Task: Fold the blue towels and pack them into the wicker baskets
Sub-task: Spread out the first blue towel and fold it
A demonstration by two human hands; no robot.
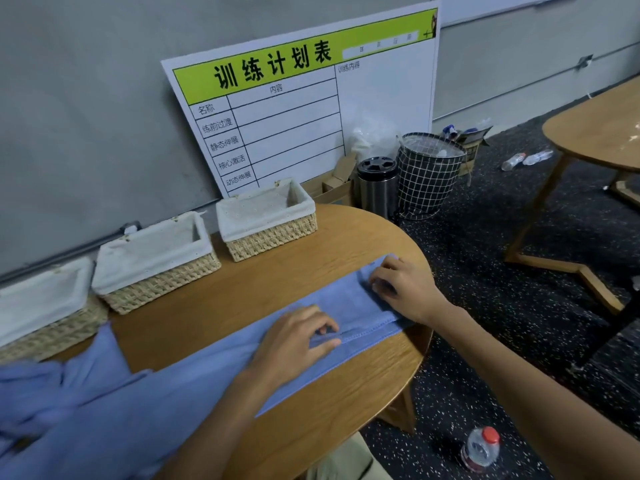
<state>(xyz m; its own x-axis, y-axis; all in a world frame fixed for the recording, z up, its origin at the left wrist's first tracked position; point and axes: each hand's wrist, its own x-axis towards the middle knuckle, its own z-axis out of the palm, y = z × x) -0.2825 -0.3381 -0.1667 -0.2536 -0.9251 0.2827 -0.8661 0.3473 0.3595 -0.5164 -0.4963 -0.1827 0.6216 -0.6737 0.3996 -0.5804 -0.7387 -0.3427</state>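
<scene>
A blue towel (214, 355) lies stretched in a long strip across the wooden table (304, 251). My left hand (294, 337) rests on its middle, thumb and fingers pinching the stitched hem. My right hand (403, 289) sits on the towel's far right end, its fingers curled and pinching the folded edge. More blue towels (38, 396) lie bunched at the table's left. Three wicker baskets with white liners stand along the wall: left (45, 306), middle (156, 261), right (268, 220). I see nothing inside the right two.
A white training board (304, 109) leans on the wall behind the baskets. On the floor stand a steel flask (377, 185) and a black grid bin (427, 174). A second wooden table (595, 140) is at right. A red-capped bottle (481, 448) lies on the floor.
</scene>
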